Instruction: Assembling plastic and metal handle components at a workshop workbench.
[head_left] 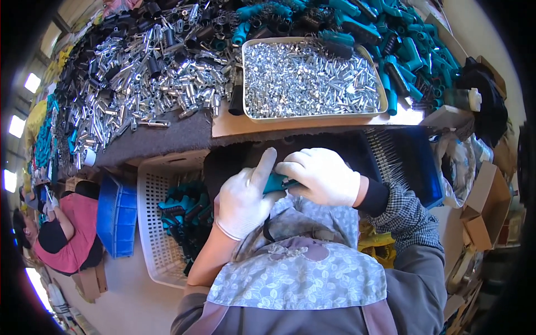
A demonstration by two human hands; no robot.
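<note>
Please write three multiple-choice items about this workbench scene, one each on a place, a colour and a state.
1. Where is the white slatted basket?
A. on the bench beside the tray
B. below the bench edge, at the person's left
C. on the person's lap

2. What colour is the part between the hands?
A. teal
B. red
C. yellow

3. What state is the metal tray in?
A. bare
B. heaped with small silver pieces
C. turned upside down

Answers: 1 B, it sits low on the left holding teal parts. 2 A, teal shows between the left hand and right hand. 3 B, silver pieces cover it.
</note>
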